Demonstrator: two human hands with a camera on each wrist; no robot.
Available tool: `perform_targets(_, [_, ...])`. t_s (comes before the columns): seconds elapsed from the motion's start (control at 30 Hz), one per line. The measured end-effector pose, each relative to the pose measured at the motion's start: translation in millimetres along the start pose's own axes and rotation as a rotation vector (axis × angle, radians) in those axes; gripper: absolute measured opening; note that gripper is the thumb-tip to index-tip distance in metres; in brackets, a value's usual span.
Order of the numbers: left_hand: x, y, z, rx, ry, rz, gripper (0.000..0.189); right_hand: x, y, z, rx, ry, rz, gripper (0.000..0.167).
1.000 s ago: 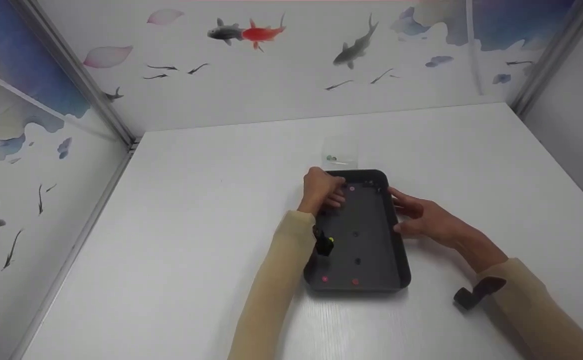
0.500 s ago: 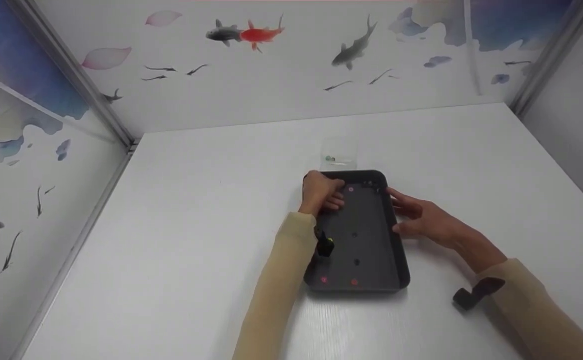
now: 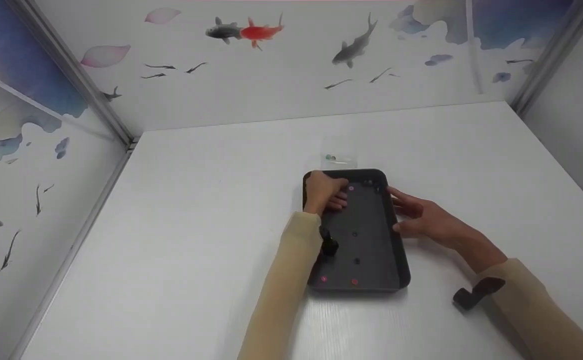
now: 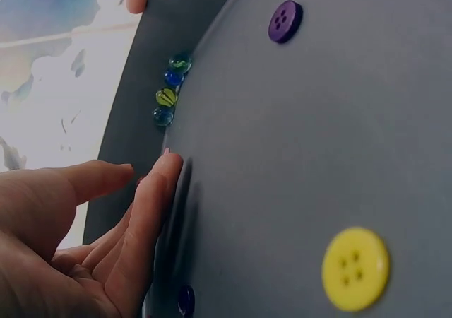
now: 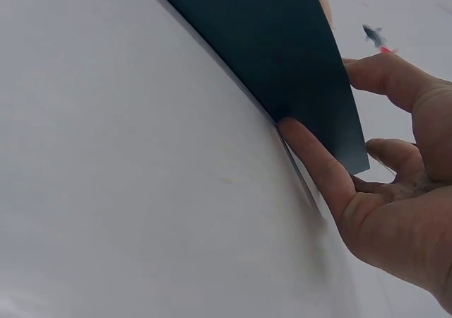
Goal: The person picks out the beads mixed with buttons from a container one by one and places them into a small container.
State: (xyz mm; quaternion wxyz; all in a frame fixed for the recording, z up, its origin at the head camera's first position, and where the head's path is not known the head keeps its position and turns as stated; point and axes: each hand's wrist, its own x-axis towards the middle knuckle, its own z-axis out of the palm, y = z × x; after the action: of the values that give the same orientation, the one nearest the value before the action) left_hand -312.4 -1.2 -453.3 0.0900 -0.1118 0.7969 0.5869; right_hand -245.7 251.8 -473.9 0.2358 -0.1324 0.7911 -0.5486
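A dark grey rectangular tray (image 3: 371,230) stands on the white table. My left hand (image 3: 324,192) reaches inside its far left corner. In the left wrist view, its thumb and index finger stand apart, with the index fingertip near the foot of the wall; whether a small thing lies under the fingertips is hidden. Several glass marbles (image 4: 167,95) line that wall. Yellow (image 4: 355,268), purple (image 4: 285,21) and dark blue buttons (image 4: 186,300) lie on the tray floor. My right hand (image 3: 429,220) rests spread fingers and thumb against the tray's outer right wall.
Just behind the tray stands a small clear container (image 3: 339,161) with a few green bits in it. Near the tray's front edge lie a pink button (image 3: 324,279) and a red button (image 3: 355,282). White panels with painted fish (image 3: 261,33) enclose the table.
My left hand and forearm have shifted slightly to the right inside the tray. The right hand keeps its place on the wall.
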Motion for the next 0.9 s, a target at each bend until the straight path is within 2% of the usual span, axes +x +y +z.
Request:
perform_targets(0.63, [7.1,-0.3,7.7,0.067,0.069,0.029,0.015,-1.3,-1.8,-0.1,0.050,-0.017,-0.018,0.092])
perform_targets(0.9, [3.3,0.6,7.8,0.081,0.063,0.039,0.016,-1.8,-0.5,1.2,0.002,-0.003,-0.027,0.091])
